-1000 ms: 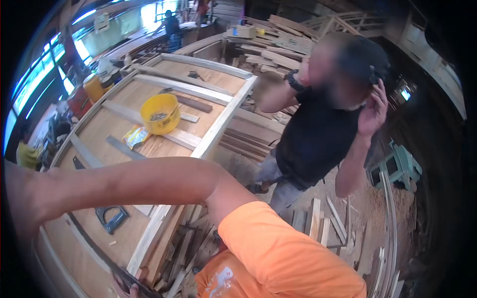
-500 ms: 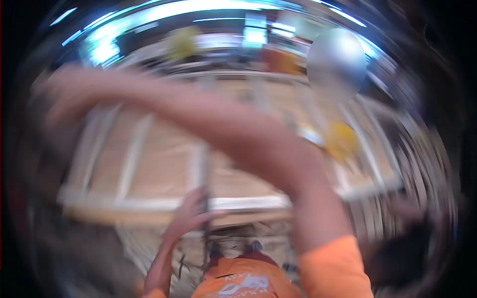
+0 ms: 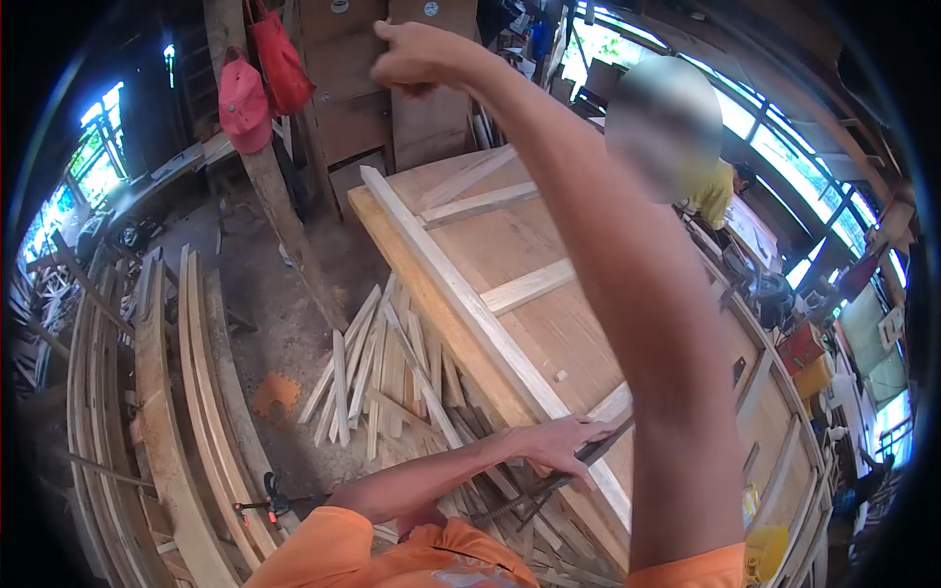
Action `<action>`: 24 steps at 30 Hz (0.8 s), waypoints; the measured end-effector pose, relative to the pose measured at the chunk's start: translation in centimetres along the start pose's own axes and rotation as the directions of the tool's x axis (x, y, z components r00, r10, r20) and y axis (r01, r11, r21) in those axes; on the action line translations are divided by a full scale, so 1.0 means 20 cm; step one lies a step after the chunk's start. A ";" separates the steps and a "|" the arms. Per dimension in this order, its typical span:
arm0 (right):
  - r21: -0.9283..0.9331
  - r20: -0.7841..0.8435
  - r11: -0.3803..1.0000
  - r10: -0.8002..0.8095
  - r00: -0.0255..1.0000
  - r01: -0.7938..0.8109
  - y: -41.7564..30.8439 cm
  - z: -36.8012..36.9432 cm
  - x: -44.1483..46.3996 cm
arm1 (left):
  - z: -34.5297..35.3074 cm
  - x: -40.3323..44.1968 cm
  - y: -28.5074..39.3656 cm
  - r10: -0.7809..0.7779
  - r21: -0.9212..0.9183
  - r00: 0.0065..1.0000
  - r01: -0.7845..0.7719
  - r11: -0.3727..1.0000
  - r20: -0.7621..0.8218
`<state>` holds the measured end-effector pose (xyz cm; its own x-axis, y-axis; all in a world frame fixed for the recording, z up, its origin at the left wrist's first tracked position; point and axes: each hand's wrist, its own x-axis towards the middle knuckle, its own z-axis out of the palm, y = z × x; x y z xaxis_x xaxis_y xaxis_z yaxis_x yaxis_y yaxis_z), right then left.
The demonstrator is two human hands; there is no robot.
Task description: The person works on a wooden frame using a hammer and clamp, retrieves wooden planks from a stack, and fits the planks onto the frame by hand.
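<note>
My left hand [image 3: 567, 447] is at the near edge of a wooden panel frame [image 3: 480, 328], its fingers round a dark metal bar clamp [image 3: 600, 446] that lies across the edge rail. Part of the clamp runs down below the edge, where a threaded rod shows. My right arm stretches up across the view, over the panel. At its end my right hand [image 3: 420, 57] is raised in the air with curled fingers, and nothing shows in it. Pale battens are set across the plywood of the panel, and a small wood offcut [image 3: 560, 375] lies on it.
Loose wood strips [image 3: 368, 363] are heaped on the floor beside the panel. Long boards [image 3: 162, 392] stand to the left, with a black-and-orange clamp [image 3: 270, 500] near them. A post bears a red cap [image 3: 243, 103] and a red bag [image 3: 282, 59]. A person in yellow [image 3: 714, 196] is beyond the panel.
The view has swung left and sharpened, so the floor, post and wood piles now show. My right arm remains outstretched, its hand now at the upper middle. My left hand stays by the rail.
</note>
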<state>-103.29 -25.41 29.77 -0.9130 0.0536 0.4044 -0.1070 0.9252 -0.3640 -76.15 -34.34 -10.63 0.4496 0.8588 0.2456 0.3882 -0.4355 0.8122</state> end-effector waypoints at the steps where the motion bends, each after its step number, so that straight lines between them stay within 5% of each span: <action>1: -0.018 -0.022 1.000 0.004 1.000 -0.004 -0.06 0.00 0.01 | -0.03 -0.03 0.03 -0.014 -0.086 0.999 0.010 0.996 -0.046; 3: 0.002 0.002 1.000 0.008 1.000 -0.008 -0.15 -0.03 0.03 | -0.05 -0.07 0.12 -0.040 -0.284 0.996 0.015 0.959 -0.079; 4: 0.036 0.037 0.999 0.027 0.999 -0.029 -0.12 -0.03 0.06 | -0.11 -0.02 0.15 -0.149 -0.144 0.984 0.162 0.976 0.094; 5: -0.039 0.079 0.992 -0.118 0.990 0.122 -0.11 -0.04 -0.01 | -0.14 0.04 0.20 -0.243 0.026 0.931 0.245 0.969 0.272; 6: 0.380 -0.236 0.871 -0.234 0.943 0.311 -0.03 0.02 -0.25 | -0.14 -0.01 0.32 -0.423 -0.234 0.863 0.487 0.841 0.276; 7: 0.258 -0.255 0.917 -0.240 0.937 0.305 0.01 0.05 -0.37 | -0.08 -0.01 0.16 -0.079 0.027 0.904 0.074 0.997 0.419; 8: 0.042 -0.164 0.982 -0.176 0.971 0.185 0.04 0.07 -0.49 | -0.03 -0.01 0.16 -0.033 -0.154 0.999 0.039 0.987 0.040; 9: -0.172 -0.019 0.983 -0.059 0.998 0.055 0.09 0.12 -0.59 | -0.16 -0.04 0.55 -0.372 -0.122 0.923 0.382 0.916 0.098; 10: -0.319 0.136 0.947 0.074 0.988 -0.027 0.11 0.15 -0.73 | -0.04 -0.04 0.30 -0.287 -0.300 0.948 0.315 0.900 0.134; 11: -0.365 0.259 0.928 0.178 0.949 -0.075 0.14 0.15 -0.91 | -0.03 0.01 0.27 -0.391 -0.200 0.888 0.440 0.875 0.242; 12: -0.351 0.336 0.929 0.245 0.910 -0.120 0.16 0.12 -1.11 | 0.05 -0.02 0.11 -0.246 -0.374 0.953 0.297 0.878 0.179; 15: -0.182 0.412 0.932 0.361 0.836 -0.313 0.05 -0.08 -1.73 | 0.09 -0.02 0.08 -0.145 -0.130 0.979 0.164 0.978 0.142; 19: 0.064 0.252 0.859 0.479 0.841 -0.508 -0.24 -0.40 -2.44 | 0.11 -0.01 -0.01 -0.111 -0.117 0.978 0.133 0.984 0.176; 22: 0.197 -0.058 0.804 0.580 0.812 -0.560 -0.48 -0.59 -2.86 | 0.11 -0.02 0.06 -0.118 -0.131 0.966 0.151 0.980 0.231; 24: 0.390 -0.297 0.739 0.666 0.684 -0.550 -0.68 -0.60 -3.06 | 0.09 -0.02 0.04 -0.099 -0.135 0.965 0.134 0.982 0.244</action>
<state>-41.16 -36.73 20.00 -0.5786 0.7648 0.2835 0.2700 0.5076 -0.8182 -74.51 -35.57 -11.10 0.5916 0.8057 0.0279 0.3331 -0.2759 0.9016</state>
